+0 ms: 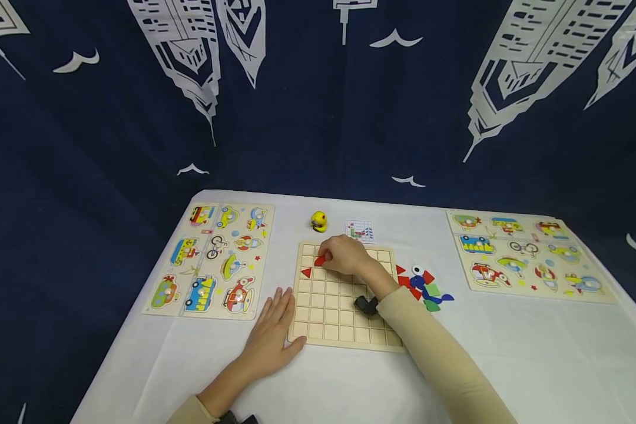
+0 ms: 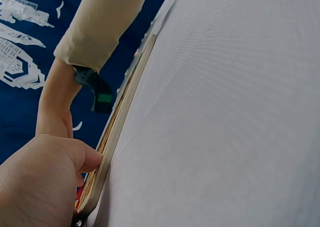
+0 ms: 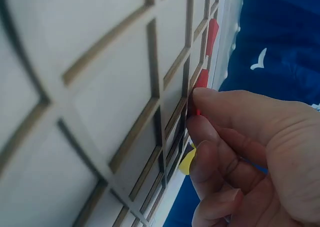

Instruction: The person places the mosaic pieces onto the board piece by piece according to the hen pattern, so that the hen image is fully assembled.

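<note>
You have two hands (image 1: 270,341), one square board (image 1: 316,300), one yellow duck (image 1: 318,221), one small card (image 1: 360,231) and two picture boards (image 1: 208,266), with ten pictures (image 1: 199,294) on each. Two red pieces (image 1: 306,272) are on or over your square board. Your pile (image 1: 417,282) has two green pieces (image 1: 433,290); its blue ones overlap too much to count.

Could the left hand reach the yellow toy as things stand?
Likely yes: from the left hand, bare cloth runs beside the grid board up to the yellow toy, though the right hand is close.
</note>
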Demonstrator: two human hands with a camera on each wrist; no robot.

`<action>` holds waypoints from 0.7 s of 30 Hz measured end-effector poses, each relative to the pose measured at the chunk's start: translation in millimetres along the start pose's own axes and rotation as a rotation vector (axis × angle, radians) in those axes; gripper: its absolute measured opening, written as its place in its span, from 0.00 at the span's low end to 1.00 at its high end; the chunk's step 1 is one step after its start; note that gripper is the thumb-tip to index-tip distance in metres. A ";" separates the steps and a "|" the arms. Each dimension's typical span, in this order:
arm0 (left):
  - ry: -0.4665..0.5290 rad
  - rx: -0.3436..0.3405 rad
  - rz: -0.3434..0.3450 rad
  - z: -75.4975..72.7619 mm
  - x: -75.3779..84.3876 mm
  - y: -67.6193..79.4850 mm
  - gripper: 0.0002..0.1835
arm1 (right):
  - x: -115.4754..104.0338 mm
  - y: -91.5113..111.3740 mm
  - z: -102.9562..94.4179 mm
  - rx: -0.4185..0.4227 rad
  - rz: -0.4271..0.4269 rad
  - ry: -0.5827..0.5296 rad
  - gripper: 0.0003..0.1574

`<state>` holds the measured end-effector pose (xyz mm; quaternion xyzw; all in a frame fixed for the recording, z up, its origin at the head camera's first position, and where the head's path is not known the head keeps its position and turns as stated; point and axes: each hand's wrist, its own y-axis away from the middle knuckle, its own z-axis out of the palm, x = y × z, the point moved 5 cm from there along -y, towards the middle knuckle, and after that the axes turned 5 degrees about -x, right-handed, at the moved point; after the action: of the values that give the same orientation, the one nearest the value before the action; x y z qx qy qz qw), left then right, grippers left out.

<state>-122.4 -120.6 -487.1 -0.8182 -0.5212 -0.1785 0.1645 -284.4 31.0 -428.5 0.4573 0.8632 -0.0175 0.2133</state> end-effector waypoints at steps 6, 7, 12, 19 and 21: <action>0.002 -0.004 -0.005 -0.2 0.0 0.0 0.46 | 0.4 3.4 -0.5 -0.011 -0.004 -0.002 0.10; 0.002 -0.002 -0.003 -0.4 0.3 0.0 0.45 | 1.2 4.9 -1.1 -0.007 -0.007 0.000 0.11; 0.004 0.002 -0.004 -0.4 1.6 0.2 0.46 | 8.9 20.9 -8.9 0.052 -0.010 -0.014 0.13; 0.007 0.006 -0.011 1.8 1.7 0.1 0.46 | 43.4 66.1 -23.4 0.176 0.021 -0.091 0.12; 0.002 0.011 -0.013 2.1 0.9 0.3 0.46 | 58.6 80.6 -26.9 0.204 0.054 -0.105 0.12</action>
<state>-121.5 -119.0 -488.6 -0.8138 -0.5273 -0.1774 0.1681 -258.4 129.7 -413.3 0.4981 0.8320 -0.1234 0.2108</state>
